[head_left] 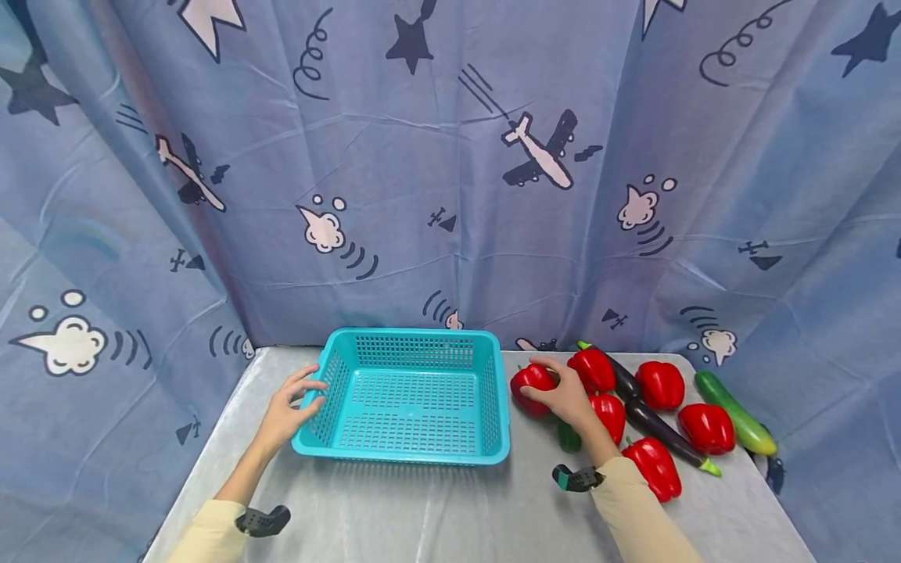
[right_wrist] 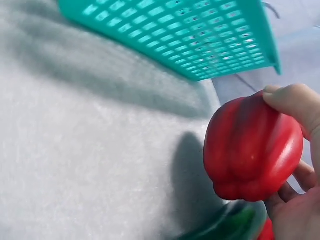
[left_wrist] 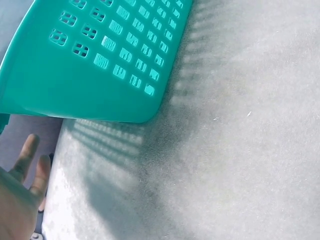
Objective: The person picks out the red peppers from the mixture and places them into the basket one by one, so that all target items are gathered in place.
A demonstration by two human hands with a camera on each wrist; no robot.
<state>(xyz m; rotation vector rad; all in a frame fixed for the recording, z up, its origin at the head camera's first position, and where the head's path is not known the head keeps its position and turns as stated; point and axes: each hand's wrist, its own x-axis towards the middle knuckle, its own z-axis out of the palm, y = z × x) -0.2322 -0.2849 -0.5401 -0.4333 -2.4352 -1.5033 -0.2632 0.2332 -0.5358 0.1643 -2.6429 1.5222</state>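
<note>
A turquoise perforated basket (head_left: 408, 456) sits in the middle of the table, its inside bare. My left hand (head_left: 287, 410) is at the basket's left side, fingers loosely bent and spread; in the left wrist view its fingers (left_wrist: 41, 177) appear below the basket's corner, with nothing in them. My right hand (head_left: 568, 395) grips a red bell pepper (right_wrist: 250, 147) just right of the basket, thumb on one side and fingers on the other. The right wrist view shows a shadow beside this pepper on the table. A green cucumber (right_wrist: 232, 225) lies partly hidden below it.
Right of my right hand lie several more red bell peppers (head_left: 662, 385), dark eggplants (head_left: 662, 426) and a green and yellow cucumber (head_left: 735, 413). A blue patterned curtain (head_left: 422, 195) hangs behind the pale table (head_left: 394, 516).
</note>
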